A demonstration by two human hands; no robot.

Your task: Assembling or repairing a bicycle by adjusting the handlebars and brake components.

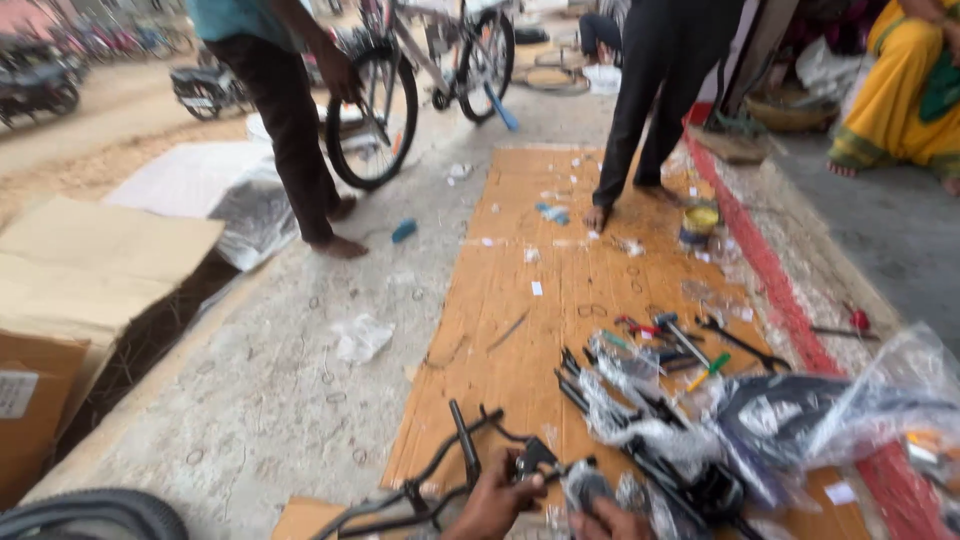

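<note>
Black handlebar (440, 470) w/ cables low centre, on cardboard sheet (560, 300) edge | L hand (495, 505) fingers clamped on black brake lever (530, 458) | R hand (610, 520) fingers wrapped round plastic-bagged grip (585, 487) | tools (680, 345) + bagged parts (800, 420) just right | bystander holds bike (420, 80) far back

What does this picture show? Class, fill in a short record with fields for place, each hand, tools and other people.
Place: concrete ground with a flat cardboard sheet
Left hand: grips black handlebar parts
Right hand: on a plastic-wrapped grip
Tools: hand tools lying on the cardboard, small tin
Others: two standing people, one holding a bicycle wheel
</note>
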